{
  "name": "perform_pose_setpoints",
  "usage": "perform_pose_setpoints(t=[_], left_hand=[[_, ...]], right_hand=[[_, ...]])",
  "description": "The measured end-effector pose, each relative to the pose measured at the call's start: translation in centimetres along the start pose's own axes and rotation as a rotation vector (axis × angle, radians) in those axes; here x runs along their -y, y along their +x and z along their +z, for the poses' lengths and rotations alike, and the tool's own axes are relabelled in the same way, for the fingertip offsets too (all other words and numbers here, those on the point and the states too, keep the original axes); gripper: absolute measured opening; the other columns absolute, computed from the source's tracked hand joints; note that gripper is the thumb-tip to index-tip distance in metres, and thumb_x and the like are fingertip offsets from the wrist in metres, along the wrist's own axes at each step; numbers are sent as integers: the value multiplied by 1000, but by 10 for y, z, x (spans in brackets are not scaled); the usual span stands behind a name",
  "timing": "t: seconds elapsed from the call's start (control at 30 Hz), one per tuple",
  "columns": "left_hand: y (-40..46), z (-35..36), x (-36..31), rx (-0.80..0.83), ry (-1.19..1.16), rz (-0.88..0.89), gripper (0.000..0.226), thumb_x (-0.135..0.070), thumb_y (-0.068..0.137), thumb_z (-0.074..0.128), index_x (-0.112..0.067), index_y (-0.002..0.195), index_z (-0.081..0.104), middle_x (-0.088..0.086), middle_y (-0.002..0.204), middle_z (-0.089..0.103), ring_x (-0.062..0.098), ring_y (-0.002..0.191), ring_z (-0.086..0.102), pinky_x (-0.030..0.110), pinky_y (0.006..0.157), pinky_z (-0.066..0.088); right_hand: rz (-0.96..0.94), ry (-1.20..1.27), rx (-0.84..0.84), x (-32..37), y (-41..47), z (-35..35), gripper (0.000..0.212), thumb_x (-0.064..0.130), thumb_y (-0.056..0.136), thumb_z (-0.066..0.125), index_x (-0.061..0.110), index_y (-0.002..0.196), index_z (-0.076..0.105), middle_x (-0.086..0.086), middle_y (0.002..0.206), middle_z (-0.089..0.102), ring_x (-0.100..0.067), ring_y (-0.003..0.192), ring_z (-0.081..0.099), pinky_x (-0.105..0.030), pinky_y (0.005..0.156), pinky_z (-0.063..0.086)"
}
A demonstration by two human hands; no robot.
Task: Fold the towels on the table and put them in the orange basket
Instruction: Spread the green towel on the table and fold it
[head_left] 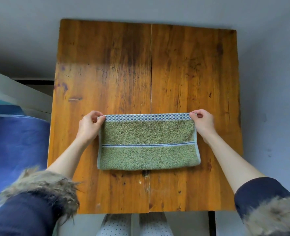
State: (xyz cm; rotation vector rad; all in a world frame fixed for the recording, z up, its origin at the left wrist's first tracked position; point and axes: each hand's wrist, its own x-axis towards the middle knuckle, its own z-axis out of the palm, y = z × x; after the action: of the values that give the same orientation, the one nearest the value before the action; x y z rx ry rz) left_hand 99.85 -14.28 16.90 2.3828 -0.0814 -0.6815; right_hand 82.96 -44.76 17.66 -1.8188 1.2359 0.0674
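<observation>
Both hands' fingers (101, 117) pinch the green towel (148, 142) on the wooden table (140, 65), grey floor (268, 82) around

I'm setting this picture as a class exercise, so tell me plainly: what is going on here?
A person is folding a green towel on a wooden table. The left hand pinches the towel's far left corner and the right hand pinches its far right corner, along the blue checked border. The towel lies flat, apparently folded once already. No orange basket shows in this view, so the towel has yet to be put away.
</observation>
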Motion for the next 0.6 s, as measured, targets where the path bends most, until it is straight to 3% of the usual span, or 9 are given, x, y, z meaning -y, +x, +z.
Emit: perform_pose_setpoints(t=[0.13,0.23,0.33,0.43,0.6], left_hand=[[0,7,5,-73,46,11,24,-31,90,57,-15,109,56,9,98,61,24,95,54,30,77,36],[-15,16,5,-217,234,125,42,-29,92,52,-10,129,44,19,121,50,32,114,44,44,94,35],[-46,42,-3,-223,418,389,47,-27,93,46,-11,137,37,19,141,37,35,133,31,53,106,24],[-69,82,-3,-83,607,573,53,-40,92,38,-23,142,31,12,153,25,32,142,15,59,110,9],[-55,97,13,-72,692,534,56,-50,94,29,-30,146,26,7,156,16,29,144,8,59,112,-1]], right_hand=[[45,74,-193,3,-4,9,23,21,93,53,9,110,63,-4,112,59,-19,108,55,-24,85,39],[-163,-117,-289,5,-29,25,33,24,95,47,11,125,55,-4,132,49,-19,125,42,-26,101,30],[-465,-394,-130,-5,-66,58,48,28,95,38,14,141,38,-3,152,29,-19,141,20,-39,117,9],[-662,-623,-22,-26,-85,90,54,34,94,35,16,144,33,-6,154,23,-22,144,11,-50,116,1],[-716,-784,-19,-54,-60,93,57,44,95,32,23,147,21,-6,156,15,-22,144,8,-51,115,3]])
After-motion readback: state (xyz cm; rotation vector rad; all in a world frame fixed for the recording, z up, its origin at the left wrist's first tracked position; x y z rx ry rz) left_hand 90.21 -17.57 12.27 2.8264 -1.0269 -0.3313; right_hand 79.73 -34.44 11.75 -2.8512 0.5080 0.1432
